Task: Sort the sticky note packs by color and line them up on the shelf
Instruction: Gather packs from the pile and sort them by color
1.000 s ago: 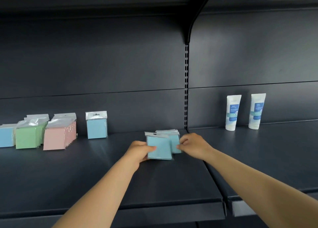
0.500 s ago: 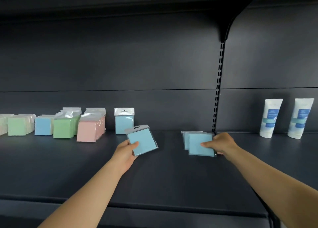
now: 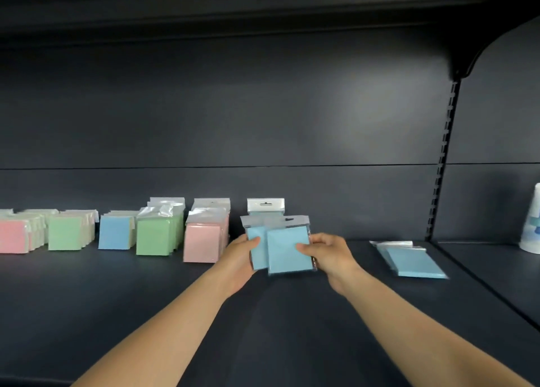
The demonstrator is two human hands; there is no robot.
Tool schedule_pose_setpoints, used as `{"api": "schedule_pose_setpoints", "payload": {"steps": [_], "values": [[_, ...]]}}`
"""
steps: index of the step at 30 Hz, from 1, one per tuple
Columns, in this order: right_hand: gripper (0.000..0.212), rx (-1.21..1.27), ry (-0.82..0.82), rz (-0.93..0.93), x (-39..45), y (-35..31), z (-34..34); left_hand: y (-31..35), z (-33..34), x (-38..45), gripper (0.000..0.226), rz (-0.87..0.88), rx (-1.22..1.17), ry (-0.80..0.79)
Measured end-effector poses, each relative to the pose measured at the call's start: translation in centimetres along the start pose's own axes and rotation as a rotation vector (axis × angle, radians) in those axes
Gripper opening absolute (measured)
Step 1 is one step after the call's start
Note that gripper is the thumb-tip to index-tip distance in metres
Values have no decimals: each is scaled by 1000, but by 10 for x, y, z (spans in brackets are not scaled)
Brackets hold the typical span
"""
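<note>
Two-handed grip, two blue packs (image 3: 287, 249)

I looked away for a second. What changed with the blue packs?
The right hand lifted one blue pack off the flat pile and brought it left beside the left hand's pack. The sorted rows are unchanged.
</note>
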State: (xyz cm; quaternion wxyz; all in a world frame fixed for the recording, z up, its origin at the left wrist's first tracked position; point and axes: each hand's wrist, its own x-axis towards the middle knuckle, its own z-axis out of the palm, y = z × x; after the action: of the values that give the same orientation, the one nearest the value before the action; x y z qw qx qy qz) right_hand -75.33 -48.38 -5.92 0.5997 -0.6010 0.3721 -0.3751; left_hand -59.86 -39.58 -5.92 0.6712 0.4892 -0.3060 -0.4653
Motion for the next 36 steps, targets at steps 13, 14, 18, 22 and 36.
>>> {"api": "schedule_pose_setpoints", "payload": {"steps": [13,14,18,22,36], "values": [[25,-71,257,-201,41,34,87,-20,-39,56,42,312,603,102],[27,-89,285,-232,44,34,85,-20,-38,60,43,362,660,140],[34,-203,336,-304,55,34,88,-21,-37,76,39,446,751,247],[34,-290,332,-267,71,39,89,-26,-40,90,54,359,740,232],[41,-528,191,-220,73,36,92,-26,-42,92,57,278,845,218]]}}
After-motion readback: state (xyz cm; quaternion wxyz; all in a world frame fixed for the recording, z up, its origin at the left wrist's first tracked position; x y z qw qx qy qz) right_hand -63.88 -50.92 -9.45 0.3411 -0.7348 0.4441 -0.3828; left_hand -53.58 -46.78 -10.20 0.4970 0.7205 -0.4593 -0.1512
